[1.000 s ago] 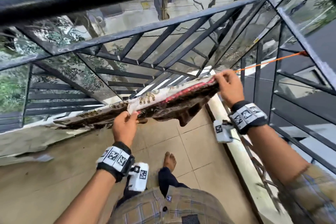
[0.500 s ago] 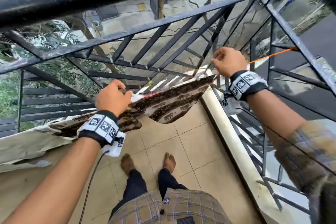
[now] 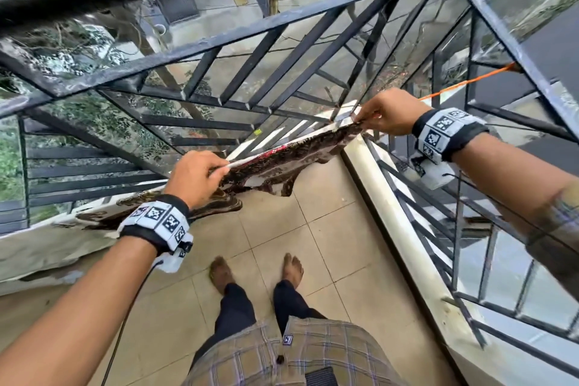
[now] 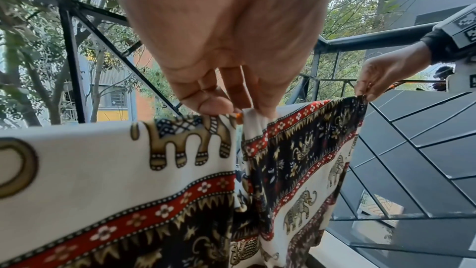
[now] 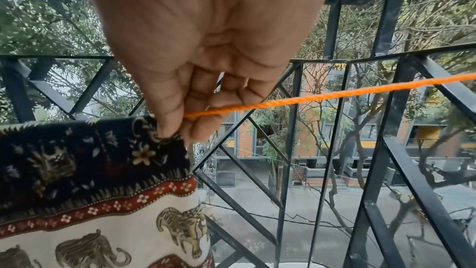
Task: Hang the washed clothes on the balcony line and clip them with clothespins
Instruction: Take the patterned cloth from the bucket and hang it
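A thin printed cloth (image 3: 291, 157), cream and dark brown with red flowered bands and rows of tan elephants, hangs folded over a twisted orange rope line (image 5: 322, 96) that runs along the inside of the black metal balcony railing (image 3: 257, 66). The cloth's top edge is stretched between the two hands, the rest draping down toward the beige tiled floor (image 3: 313, 229). The left hand (image 3: 195, 177) pinches the top fold near the cloth's middle, thumb against curled fingertips (image 4: 213, 105), wrist raised and knuckles up. The right hand (image 3: 390, 111) pinches the cloth's far corner where it meets the rope, thumb pressing the dark border against the fingers (image 5: 203, 127), and the bare rope runs on past it toward the railing's corner. Both forearms reach forward, each wearing a black wristband with white marker tiles (image 3: 156, 222). Below stand two bare feet (image 3: 222, 273) on the tiles.
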A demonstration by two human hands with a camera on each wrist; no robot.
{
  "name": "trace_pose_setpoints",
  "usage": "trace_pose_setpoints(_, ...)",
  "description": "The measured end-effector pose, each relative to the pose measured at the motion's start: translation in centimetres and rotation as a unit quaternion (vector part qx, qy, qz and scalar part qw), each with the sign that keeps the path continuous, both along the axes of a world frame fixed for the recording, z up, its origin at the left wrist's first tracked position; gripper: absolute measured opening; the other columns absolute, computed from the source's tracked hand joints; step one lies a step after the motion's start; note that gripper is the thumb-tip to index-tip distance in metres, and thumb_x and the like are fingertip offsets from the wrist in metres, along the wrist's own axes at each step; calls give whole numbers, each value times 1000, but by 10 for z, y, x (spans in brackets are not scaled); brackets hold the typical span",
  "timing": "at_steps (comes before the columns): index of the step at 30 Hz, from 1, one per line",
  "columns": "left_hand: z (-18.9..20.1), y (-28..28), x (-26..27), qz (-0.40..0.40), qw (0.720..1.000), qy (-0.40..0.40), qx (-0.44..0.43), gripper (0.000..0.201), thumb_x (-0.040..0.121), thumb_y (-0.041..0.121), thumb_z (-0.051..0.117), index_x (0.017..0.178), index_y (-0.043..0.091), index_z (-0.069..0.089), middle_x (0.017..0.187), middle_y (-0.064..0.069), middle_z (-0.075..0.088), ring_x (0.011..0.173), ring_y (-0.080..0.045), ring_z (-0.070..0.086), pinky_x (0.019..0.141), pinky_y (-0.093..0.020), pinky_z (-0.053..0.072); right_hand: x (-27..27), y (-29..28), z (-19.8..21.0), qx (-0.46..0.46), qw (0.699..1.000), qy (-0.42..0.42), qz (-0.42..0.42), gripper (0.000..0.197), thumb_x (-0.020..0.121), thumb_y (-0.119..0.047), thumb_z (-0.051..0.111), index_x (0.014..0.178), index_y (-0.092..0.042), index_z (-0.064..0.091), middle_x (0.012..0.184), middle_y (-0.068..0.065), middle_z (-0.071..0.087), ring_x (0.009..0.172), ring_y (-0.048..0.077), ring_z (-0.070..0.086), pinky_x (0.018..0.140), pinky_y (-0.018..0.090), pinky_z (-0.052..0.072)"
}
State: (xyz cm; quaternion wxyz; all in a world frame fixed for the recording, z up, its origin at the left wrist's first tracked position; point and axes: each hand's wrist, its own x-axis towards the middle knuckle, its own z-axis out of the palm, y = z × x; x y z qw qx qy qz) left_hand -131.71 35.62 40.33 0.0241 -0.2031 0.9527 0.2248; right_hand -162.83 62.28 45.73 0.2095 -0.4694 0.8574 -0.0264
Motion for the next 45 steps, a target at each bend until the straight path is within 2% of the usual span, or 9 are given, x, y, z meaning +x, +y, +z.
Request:
trace_pose_setpoints(5, 2, -12, 5, 11, 999, -40, 20, 21, 93, 24, 67, 109, 15, 76, 95, -3, 72, 90, -25, 58, 84, -43, 49, -11, 6, 1, 9, 1000, 12, -2, 24, 81, -12, 72, 101, -23, 78, 92, 4, 76, 87, 28, 69, 72, 27, 42)
trace_pose_setpoints(13, 9, -12, 3, 10, 998, -59, 25, 19, 92, 25, 68, 106, 15, 77, 100, -4, 74, 95, -28, 63, 88, -43, 51, 1, 8, -4, -34, 999, 16, -36, 25, 79, -6, 72, 98, -21, 78, 93, 2, 76, 87, 24, 70, 80, 29, 52)
trace_pose_setpoints(16, 12, -13, 6, 3, 998, -58, 27, 22, 92, 27, 67, 111, 19, 75, 101, 0, 71, 96, -24, 62, 86, -40, 49, 3, 4, 3, -30, 998, -1, -46, 27, 78, -6, 72, 99, -23, 77, 94, 0, 76, 87, 20, 71, 85, 37, 57)
trace_pose_setpoints(21, 28, -12, 18, -3, 999, -29, 37, 22, 92, 27, 65, 112, 21, 72, 105, 1, 69, 96, -21, 62, 89, -41, 50, 9, -6, 21, -37, 998, -13, -51, 27, 77, -9, 75, 102, -20, 76, 94, 0, 75, 85, 15, 70, 86, 25, 50)
trace_pose_setpoints(29, 71, -12, 79, -2, 998, 5, 60, 19, 92, 21, 66, 110, 24, 73, 102, 3, 71, 89, -17, 65, 82, -37, 53, 69, -54, 61, -126, 991, -15, -42, 15, 90, -22, 68, 103, -17, 74, 95, -1, 72, 84, 12, 65, 84, 27, 52)
trace_pose_setpoints(34, 103, -23, 162, 42, 996, 51, 55, 24, 90, 31, 63, 109, 22, 74, 102, 3, 73, 90, -17, 66, 78, -34, 51, 140, -115, 89, -158, 987, -42, -6, 16, 90, -25, 68, 103, -18, 75, 98, -1, 74, 86, 11, 68, 88, 28, 54)
trace_pose_setpoints(39, 130, -45, 303, 133, 984, 95, 69, 30, 87, 39, 56, 109, 27, 73, 99, 9, 71, 83, -5, 63, 76, -30, 52, 256, -199, 119, -177, 980, -40, 86, 16, 88, -27, 68, 101, -20, 76, 91, -1, 73, 83, 12, 65, 73, 20, 42)
trace_pose_setpoints(43, 141, -51, 450, 232, 959, 148, 60, 22, 87, 36, 57, 106, 35, 69, 90, 16, 69, 84, -1, 62, 76, -6, 44, 394, -269, 136, -182, 962, -61, 194, 16, 88, -34, 68, 99, -24, 75, 82, -8, 69, 74, 7, 62, 67, 20, 49)
trace_pose_setpoints(45, 137, -48, 530, 293, 939, 165, 64, 19, 89, 36, 61, 106, 35, 70, 96, 18, 70, 88, 5, 64, 77, -3, 43, 472, -303, 139, -189, 947, -81, 246, 16, 88, -32, 69, 98, -23, 76, 82, -6, 70, 71, 7, 60, 66, 21, 47)
